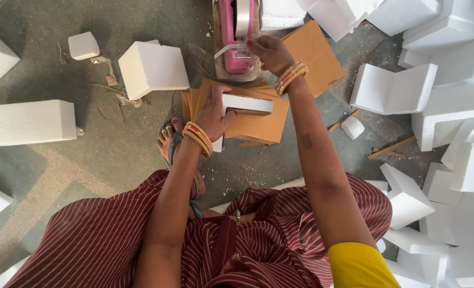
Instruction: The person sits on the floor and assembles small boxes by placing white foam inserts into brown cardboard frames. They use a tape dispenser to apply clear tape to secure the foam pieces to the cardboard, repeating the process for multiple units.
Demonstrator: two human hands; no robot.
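1. Two bare hands work at the upper middle of the frame. The left hand (214, 112) lies with its fingers curled over the near end of a white foam piece (246, 104), pressing it down; the fingers are bent, not spread.
2. The right hand (269, 52) reaches higher, its fingertips pinched together at the front of a pink tape dispenser (237, 37). What they pinch is too small to make out, probably the tape's end.
3. The foam piece rests on a stack of brown cardboard sheets (258, 125), which lies on the grey floor (103, 154) at the centre of the frame. Another cardboard sheet (314, 53) lies tilted just right of the dispenser.
4. Both wrists wear gold and red bangles (198, 137). A foot in a sandal (168, 140) sits just left of the stack, touching its corner or close to it.
5. No box or bin shows; the foam lies loose. One foam block (152, 69) stands at upper left of the stack, a small foam cube (83, 45) further up left, and a long foam slab (30, 122) at the left edge.
6. Many foam corner pieces (450, 106) are heaped along the right side.
7. A striped maroon garment (103, 240) fills the bottom.
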